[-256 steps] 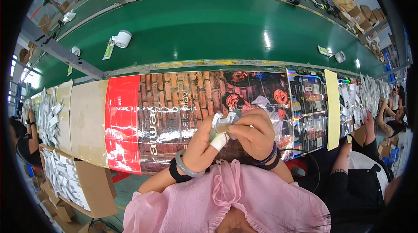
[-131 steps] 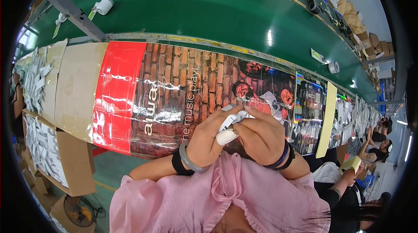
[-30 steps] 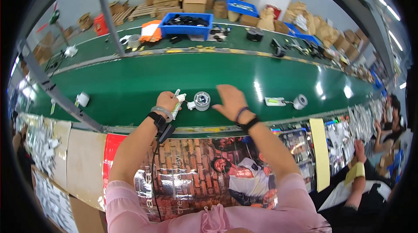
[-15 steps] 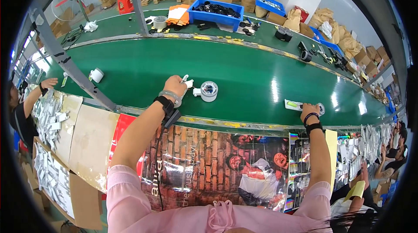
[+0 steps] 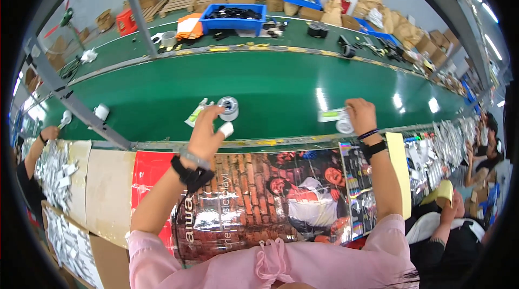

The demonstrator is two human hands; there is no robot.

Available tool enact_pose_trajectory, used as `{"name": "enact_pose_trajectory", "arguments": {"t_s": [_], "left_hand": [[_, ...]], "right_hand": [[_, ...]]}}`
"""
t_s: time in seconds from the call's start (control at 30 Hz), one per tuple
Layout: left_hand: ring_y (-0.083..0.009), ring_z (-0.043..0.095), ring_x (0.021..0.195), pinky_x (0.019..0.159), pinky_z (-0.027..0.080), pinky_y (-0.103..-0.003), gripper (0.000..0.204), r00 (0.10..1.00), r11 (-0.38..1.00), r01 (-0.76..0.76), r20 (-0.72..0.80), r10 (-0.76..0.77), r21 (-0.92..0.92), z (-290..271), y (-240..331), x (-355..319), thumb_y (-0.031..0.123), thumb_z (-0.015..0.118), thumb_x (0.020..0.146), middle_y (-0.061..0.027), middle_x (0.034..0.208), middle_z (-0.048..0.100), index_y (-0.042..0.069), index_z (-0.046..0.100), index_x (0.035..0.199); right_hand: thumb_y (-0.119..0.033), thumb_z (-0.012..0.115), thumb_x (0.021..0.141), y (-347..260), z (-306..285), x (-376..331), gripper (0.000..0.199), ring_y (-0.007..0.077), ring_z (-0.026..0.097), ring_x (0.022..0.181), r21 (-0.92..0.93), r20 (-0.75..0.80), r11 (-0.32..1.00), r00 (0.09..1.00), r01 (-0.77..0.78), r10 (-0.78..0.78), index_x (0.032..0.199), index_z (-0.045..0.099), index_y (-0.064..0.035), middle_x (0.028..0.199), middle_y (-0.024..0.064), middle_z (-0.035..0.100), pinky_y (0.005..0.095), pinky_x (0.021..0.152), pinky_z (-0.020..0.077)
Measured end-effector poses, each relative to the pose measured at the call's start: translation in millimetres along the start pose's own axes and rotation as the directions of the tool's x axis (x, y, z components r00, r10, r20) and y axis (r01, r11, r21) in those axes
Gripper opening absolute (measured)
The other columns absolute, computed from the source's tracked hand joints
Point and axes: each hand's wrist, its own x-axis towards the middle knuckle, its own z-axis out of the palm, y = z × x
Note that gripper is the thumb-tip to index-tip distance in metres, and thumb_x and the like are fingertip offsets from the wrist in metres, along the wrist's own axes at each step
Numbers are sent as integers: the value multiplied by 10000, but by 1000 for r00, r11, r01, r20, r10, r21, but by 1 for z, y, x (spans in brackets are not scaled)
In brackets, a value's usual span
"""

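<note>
My left hand (image 5: 206,131) is over the near side of the green belt, fingers apart, beside a white round housing (image 5: 229,108) with a circuit board inside. A small white piece (image 5: 226,129) shows at its thumb; whether it covers the thumb or is a separate part I cannot tell. Just beyond the fingers lies a white strip-shaped part (image 5: 195,116) with a yellow-green patch. My right hand (image 5: 361,116) has its fingers bent over the end of another white strip-shaped part (image 5: 330,115), also with a yellow-green patch. Below that strip sits a white round piece (image 5: 344,126), partly hidden by the hand.
The green belt (image 5: 270,81) runs across in front of me. A glossy printed sheet (image 5: 238,208) covers the near table. White parts (image 5: 62,173) pile up at left near a co-worker's hand (image 5: 50,133). A grey post (image 5: 81,100) stands left; a blue bin (image 5: 232,25) sits beyond.
My left hand has let go of the white piece it held and drawn nearer to me. My right hand and its white strip have shifted slightly left. The whole view has shifted too.
</note>
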Motion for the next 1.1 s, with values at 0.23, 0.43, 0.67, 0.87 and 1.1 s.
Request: {"name": "enact_pose_trajectory", "arguments": {"t_s": [0.23,0.43,0.67,0.87,1.1], "left_hand": [[-182,455,1221,956,416,-312,471,968,919,73,250,28,-387,28,79,-90,41,579,881,-89,1340,434,86,445,1331],[-204,586,1087,876,501,-343,443,695,301,716,687,-213,-630,35,95,-136,249,552,946,-98,1256,552,53,438,1327],[-205,578,1078,872,499,-431,610,580,-52,806,804,-131,-590,55,68,-178,520,523,906,-81,1212,569,76,448,1317],[-140,633,921,696,560,-300,536,634,9,773,772,-48,-635,60,61,-185,417,529,934,-81,1111,610,28,453,1296],[-126,622,617,450,521,-252,434,678,114,734,710,-191,-670,48,84,-184,348,484,956,-76,939,626,60,450,1279]], "right_hand": [[-31,621,785,-142,-73,-35,188,255,562,755,549,121,836,991,-23,-52,972,620,-51,834,73,612,368,733,426],[-23,663,749,-213,-86,-73,257,262,575,893,681,102,726,971,92,-218,1001,672,-72,905,72,621,369,790,454],[72,647,721,-249,-81,-98,291,214,624,761,739,155,672,983,-50,-98,1002,619,3,905,125,608,285,684,496],[51,663,720,-257,-73,-105,197,248,607,748,785,144,617,986,-61,-86,904,609,7,877,138,593,309,670,490],[43,667,735,-260,-74,-111,180,228,588,754,767,154,638,984,-66,-84,903,611,16,888,129,577,302,664,473]]}}
